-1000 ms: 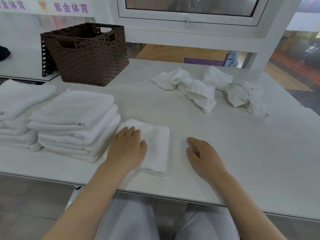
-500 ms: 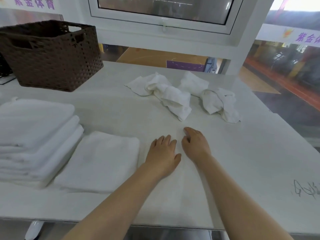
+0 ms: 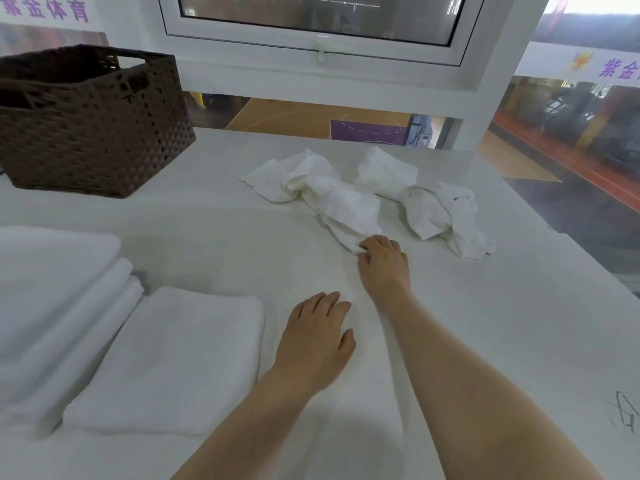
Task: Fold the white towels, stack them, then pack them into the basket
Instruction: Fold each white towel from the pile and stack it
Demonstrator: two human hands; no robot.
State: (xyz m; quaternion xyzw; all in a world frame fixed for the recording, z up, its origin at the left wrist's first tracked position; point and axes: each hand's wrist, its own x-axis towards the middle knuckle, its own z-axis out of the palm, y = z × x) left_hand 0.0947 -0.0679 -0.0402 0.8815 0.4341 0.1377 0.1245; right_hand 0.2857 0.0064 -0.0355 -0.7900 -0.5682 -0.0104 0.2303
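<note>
A crumpled white towel [image 3: 325, 195] lies in the middle of the white table [image 3: 502, 341]. My right hand [image 3: 382, 263] has reached its near end and pinches the cloth there with curled fingers. A second crumpled towel [image 3: 433, 206] lies just to its right. My left hand [image 3: 317, 337] rests flat on the table, fingers relaxed, beside a single folded towel [image 3: 176, 362]. A stack of folded towels [image 3: 48, 306] sits at the left edge. The brown woven basket [image 3: 90, 123] stands at the back left.
A white window frame [image 3: 318, 53] and wall run along the table's far edge. Glass on the right looks down onto a sports hall. Pen marks [image 3: 623, 414] show on the table near its right front.
My left hand left the folded towel and moved right onto the bare table. My right hand reached forward to the near end of the crumpled towel and closed on it. The view shifted right.
</note>
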